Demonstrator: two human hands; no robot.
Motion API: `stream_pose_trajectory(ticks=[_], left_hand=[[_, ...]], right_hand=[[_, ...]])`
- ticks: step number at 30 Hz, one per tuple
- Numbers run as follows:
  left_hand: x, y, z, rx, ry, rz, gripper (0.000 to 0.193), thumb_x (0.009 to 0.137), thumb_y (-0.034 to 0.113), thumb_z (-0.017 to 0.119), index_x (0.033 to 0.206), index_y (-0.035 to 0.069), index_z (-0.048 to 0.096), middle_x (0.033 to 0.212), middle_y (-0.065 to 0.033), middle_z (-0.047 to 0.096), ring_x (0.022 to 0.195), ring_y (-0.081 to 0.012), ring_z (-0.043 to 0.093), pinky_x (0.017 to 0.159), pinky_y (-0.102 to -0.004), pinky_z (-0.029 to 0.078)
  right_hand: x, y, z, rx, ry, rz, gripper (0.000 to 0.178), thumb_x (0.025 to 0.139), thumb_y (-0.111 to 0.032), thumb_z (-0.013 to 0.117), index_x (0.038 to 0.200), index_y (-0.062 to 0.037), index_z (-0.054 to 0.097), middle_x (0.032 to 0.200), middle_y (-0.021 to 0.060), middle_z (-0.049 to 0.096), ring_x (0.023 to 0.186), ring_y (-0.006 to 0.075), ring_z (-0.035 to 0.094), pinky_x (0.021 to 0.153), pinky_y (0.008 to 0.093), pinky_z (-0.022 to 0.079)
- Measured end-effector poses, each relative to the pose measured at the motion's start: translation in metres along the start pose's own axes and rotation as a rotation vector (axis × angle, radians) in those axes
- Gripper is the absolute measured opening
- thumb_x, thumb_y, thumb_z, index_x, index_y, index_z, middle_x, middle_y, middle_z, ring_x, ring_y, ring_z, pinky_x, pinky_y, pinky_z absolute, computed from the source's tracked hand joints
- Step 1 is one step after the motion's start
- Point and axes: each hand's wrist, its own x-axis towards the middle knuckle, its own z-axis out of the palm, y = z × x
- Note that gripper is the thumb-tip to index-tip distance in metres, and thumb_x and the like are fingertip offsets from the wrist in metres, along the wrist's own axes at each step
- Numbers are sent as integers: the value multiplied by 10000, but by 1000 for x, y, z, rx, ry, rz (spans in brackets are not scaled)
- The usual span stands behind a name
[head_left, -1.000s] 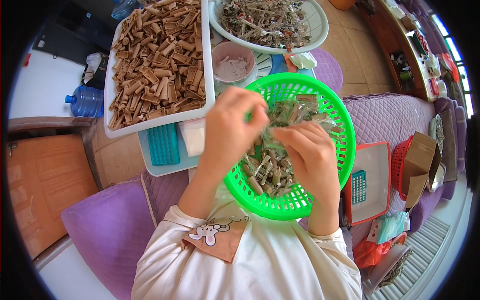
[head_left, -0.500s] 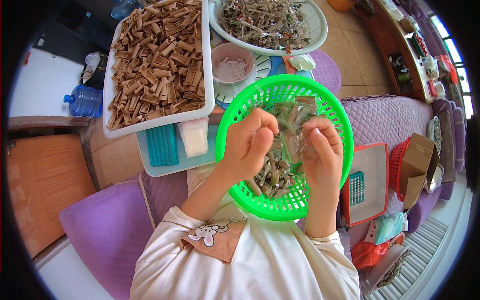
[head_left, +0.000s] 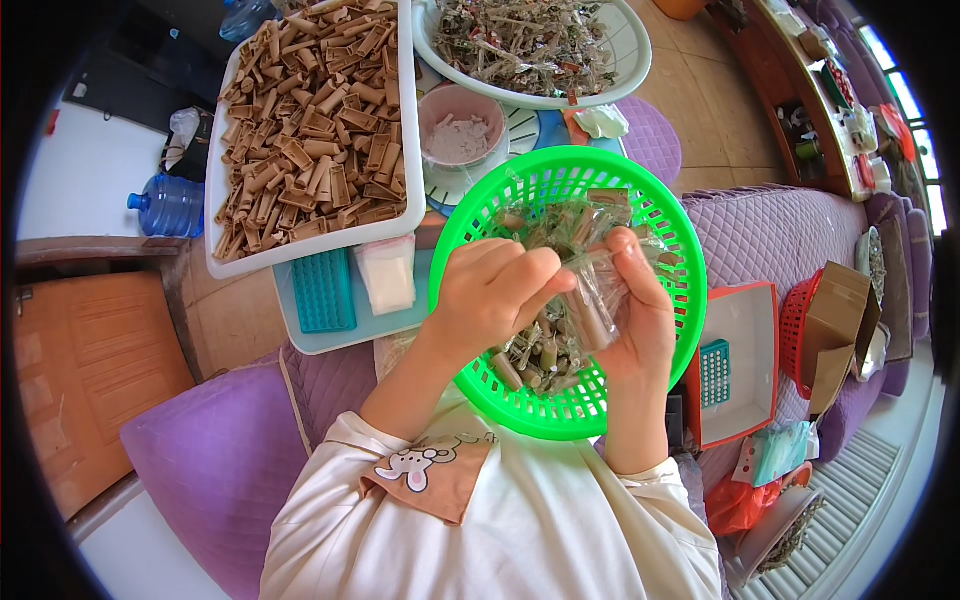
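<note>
My left hand (head_left: 488, 300) and my right hand (head_left: 643, 325) are above a bright green slotted plastic basket (head_left: 692, 300). Between them is a small brown roll in a clear plastic wrapper (head_left: 592, 310). The right hand's fingers are closed around the wrapper's side, thumb pointing up. With curled fingers and its index stretched toward the roll, the left hand pinches the wrapper's near end; its fingertips are partly hidden. Beneath the hands, several wrapped brown pieces (head_left: 548, 370) lie heaped in the basket, partly covered by the hands.
At the upper left a white tray (head_left: 415, 150) holds many brown trough-shaped pieces. Behind the basket stand a pink bowl (head_left: 462, 105) of pale powder and a white basin (head_left: 645, 60) of wrapped pieces. A red-edged box (head_left: 745, 390) is on the right, a teal rack (head_left: 323, 290) on the left.
My left hand has shifted inward and its index finger now reaches to the wrapper. My right hand has turned, bringing the wrapped brown roll into clearer view.
</note>
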Motion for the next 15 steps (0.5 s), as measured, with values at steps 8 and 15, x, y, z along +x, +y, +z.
stream_pose_trajectory(ticks=[8, 15], left_hand=[[11, -12, -9, 25, -70, 504, 204, 681, 228, 654, 730, 118, 489, 554, 17, 246, 430, -88, 313, 378, -224, 266], [-12, 4, -19, 95, -484, 553, 173, 666, 233, 620, 783, 126, 550, 550, 35, 274, 440, -75, 353, 389, -211, 294]], right_hand=[[-9, 2, -14, 210, -79, 170, 144, 772, -97, 414, 632, -61, 416, 575, 21, 385, 491, 147, 405, 482, 307, 398], [-27, 0, -32, -210, 193, 162, 257, 730, -1, 547, 572, -95, 369, 542, -2, 381, 467, 94, 396, 421, 247, 333]])
